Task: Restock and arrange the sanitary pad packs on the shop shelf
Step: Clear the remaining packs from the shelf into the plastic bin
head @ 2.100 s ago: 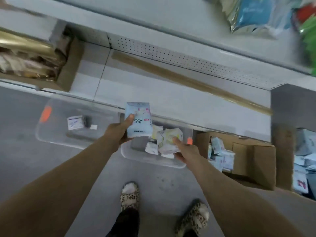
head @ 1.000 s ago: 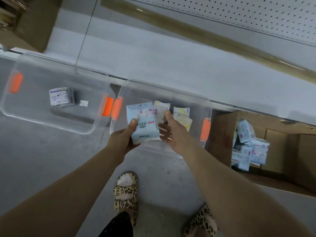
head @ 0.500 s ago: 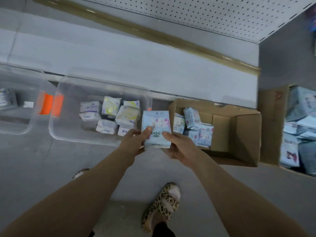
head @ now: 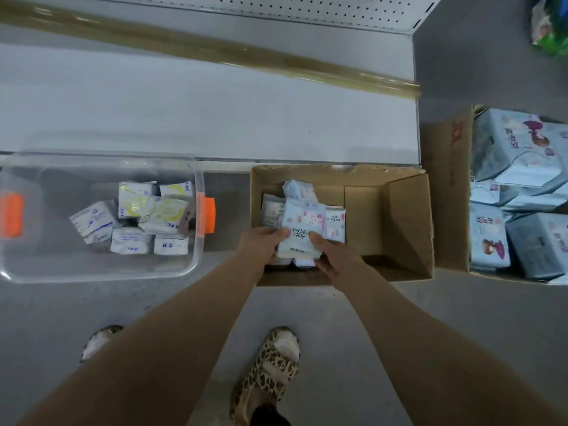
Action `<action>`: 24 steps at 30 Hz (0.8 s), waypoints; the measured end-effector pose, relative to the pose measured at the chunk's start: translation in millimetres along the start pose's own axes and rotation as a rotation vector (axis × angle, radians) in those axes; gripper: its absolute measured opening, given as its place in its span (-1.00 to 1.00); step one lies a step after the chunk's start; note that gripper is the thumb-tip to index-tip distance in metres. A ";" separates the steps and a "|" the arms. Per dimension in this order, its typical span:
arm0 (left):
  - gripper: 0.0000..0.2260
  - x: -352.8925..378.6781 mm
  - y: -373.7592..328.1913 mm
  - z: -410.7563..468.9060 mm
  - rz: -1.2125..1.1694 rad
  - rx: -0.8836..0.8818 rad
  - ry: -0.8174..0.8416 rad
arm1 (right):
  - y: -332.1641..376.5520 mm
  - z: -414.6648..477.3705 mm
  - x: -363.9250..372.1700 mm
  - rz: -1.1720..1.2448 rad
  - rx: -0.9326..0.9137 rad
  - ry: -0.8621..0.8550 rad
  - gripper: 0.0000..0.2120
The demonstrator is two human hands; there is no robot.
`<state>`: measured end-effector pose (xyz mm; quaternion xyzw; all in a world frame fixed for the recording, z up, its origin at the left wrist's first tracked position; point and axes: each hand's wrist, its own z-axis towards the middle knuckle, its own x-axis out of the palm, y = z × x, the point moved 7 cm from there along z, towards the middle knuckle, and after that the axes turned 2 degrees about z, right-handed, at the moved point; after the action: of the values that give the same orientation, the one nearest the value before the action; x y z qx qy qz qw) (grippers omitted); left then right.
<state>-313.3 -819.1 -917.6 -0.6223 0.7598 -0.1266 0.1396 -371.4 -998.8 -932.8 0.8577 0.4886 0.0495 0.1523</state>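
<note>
as both hands (head: 261,245) (head: 333,256) grip it, the pack (head: 302,232) hangs above a box (head: 405,229).

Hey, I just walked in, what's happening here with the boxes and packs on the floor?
A person stands before a grey metal shop shelf, gripping a pale blue sanitary pad pack with the left hand and right hand, over an open brown cardboard box on the floor that holds similar packs. To the left, a clear plastic bin with orange latches holds small white packs. To the right, a second cardboard box holds larger blue packs.
</note>
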 end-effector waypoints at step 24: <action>-0.53 -181.9 -177.0 -217.9 0.405 0.549 -0.216 | 126.0 -283.6 131.0 -0.841 -0.645 -0.159 -0.41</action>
<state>-198.9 -670.8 -640.4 -0.4081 0.7862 -0.2293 0.4035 -266.1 -886.7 -633.1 0.4986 0.7372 0.0666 0.4512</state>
